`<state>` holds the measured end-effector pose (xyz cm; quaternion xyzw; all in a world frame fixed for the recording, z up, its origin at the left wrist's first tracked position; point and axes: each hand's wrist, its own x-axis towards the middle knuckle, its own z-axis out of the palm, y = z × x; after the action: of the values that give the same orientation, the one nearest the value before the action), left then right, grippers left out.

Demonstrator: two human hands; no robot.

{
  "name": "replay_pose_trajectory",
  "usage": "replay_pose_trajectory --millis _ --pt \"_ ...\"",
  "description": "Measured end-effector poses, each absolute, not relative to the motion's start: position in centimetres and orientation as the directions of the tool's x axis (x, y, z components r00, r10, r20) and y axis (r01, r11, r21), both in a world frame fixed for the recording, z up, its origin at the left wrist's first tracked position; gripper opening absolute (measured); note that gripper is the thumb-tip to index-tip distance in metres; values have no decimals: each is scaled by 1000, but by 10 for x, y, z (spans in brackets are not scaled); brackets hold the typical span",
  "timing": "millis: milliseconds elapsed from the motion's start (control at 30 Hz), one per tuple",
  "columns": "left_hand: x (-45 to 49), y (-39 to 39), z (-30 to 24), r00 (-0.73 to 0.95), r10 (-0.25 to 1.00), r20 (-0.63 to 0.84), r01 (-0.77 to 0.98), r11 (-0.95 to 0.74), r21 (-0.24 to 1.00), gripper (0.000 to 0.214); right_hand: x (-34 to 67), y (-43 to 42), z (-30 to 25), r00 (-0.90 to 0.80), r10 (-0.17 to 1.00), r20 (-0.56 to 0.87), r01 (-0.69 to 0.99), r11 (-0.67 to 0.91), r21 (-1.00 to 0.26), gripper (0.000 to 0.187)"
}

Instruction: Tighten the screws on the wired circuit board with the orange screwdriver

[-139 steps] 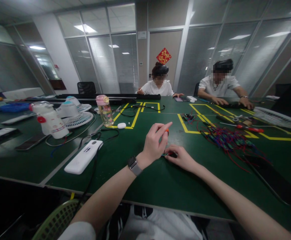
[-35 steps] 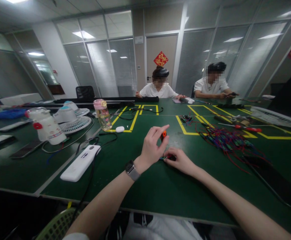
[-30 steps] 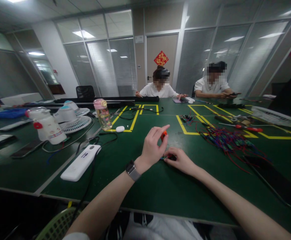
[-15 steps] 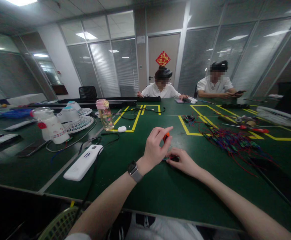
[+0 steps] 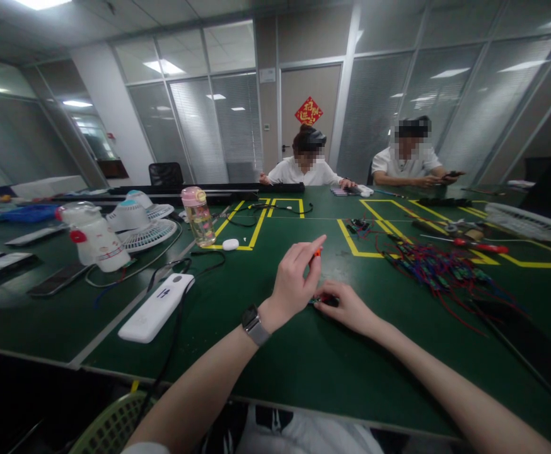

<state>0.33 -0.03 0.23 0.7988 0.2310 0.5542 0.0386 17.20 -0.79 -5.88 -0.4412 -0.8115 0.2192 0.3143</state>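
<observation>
My left hand (image 5: 292,280), with a watch on its wrist, is closed round the orange handle of a small screwdriver (image 5: 317,252) held upright over the green table (image 5: 275,353). Just right of it my right hand (image 5: 344,306) rests on the table and pinches a small dark part with coloured wires (image 5: 326,301). The screwdriver's tip is hidden behind my fingers, down by that part.
A heap of red and blue wired parts (image 5: 434,268) lies to the right, with a red screwdriver (image 5: 478,246) beyond. To the left are a white power bank (image 5: 157,308), a pink-capped bottle (image 5: 198,216), small fans (image 5: 140,221) and phones. Two people sit across the table.
My left hand has turned slightly on the screwdriver handle, so less of the orange shows. My right hand stays on the small part. The person at the far right has lifted a phone.
</observation>
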Motion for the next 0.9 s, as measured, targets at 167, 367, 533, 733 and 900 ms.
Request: replay_pose_trajectory --millis 167,367,533,733,900 --pt "3 0 3 256 431 865 379 -868 321 30 172 -8 -59 -410 857 311 571 507 -645 12" --pt "2 1 3 283 442 851 334 -877 345 34 172 -8 -58 -406 862 302 592 500 -632 13" --pt "2 1 3 253 441 861 384 -863 329 28 172 -7 -60 -405 859 313 589 507 -629 11" --pt "3 -2 3 251 418 873 332 -885 328 31 172 -7 -59 -407 858 313 580 508 -637 11" --pt "2 -1 3 234 423 875 354 -876 329 27 172 -8 -58 -404 861 309 586 503 -636 11"
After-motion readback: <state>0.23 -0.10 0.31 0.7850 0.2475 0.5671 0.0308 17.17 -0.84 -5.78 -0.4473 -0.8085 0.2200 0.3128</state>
